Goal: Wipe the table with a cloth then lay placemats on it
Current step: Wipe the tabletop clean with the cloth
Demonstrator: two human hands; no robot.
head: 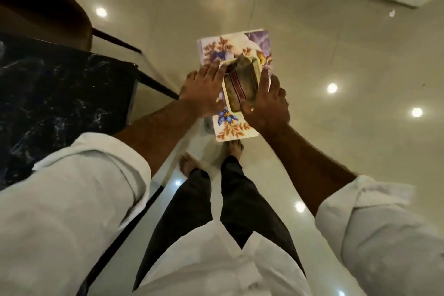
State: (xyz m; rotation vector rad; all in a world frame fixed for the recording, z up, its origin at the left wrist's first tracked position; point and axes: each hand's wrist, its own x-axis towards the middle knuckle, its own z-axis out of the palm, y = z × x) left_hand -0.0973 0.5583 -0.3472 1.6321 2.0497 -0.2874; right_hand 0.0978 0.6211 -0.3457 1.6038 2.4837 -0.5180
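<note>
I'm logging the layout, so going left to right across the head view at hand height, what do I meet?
First the dark marble table → left hand → cream-bordered piece lying on the floral placemats → right hand.

Box [234,50]: white ground, orange leaf sprigs, blue + purple flowers. Cloth [241,81] in its opening: dull brown-olive w/ dk red stripe. Table [60,94]: black-navy marble, white veining. Floor [336,55]: glossy cream tile. Sleeves [72,187] white; trousers [245,199] dk grey. Chair [43,7]: brown.
</note>
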